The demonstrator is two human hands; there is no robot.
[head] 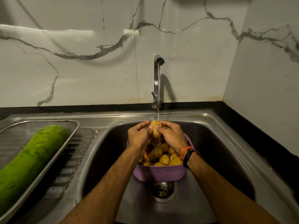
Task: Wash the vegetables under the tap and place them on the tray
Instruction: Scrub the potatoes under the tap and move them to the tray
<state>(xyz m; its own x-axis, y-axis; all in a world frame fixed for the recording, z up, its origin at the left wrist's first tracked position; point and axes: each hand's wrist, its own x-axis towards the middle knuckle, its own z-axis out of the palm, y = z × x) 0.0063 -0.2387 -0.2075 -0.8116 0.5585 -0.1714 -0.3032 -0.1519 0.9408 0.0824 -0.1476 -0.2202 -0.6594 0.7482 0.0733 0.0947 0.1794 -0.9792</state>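
From the head camera I see a steel sink (226, 136) set below a marble-veined wall, and I place everything else by that basin. On the draining board to the sink's left lies a mesh tray (71, 126), and along it, slanting toward the near-left corner, rests a long green gourd (30, 157), wet-looking and filling most of the tray. At the sink's back edge stands the tap (156, 78), running; its thin stream (158, 101) falls straight down to the middle of the basin. Inside the sink, just behind the drain (161, 189), sits a purple basket (160, 173) holding a heap of potatoes (163, 158). Both forearms reach forward from the sink's near rim and converge over the basket, wrists bent slightly inward. The right wrist wears orange and black bands (187, 155). The left hand (139, 135) and right hand (173, 135) meet above the basket's far side, directly under the stream, and together clasp a single potato (156, 130). Each hand's fingers are curled round it from its own side, thumbs pressed on the near face, with only the potato's top and a strip of its front showing between them. Water strikes the potato's top. The potato is held clear above the heap, well apart from the tray.
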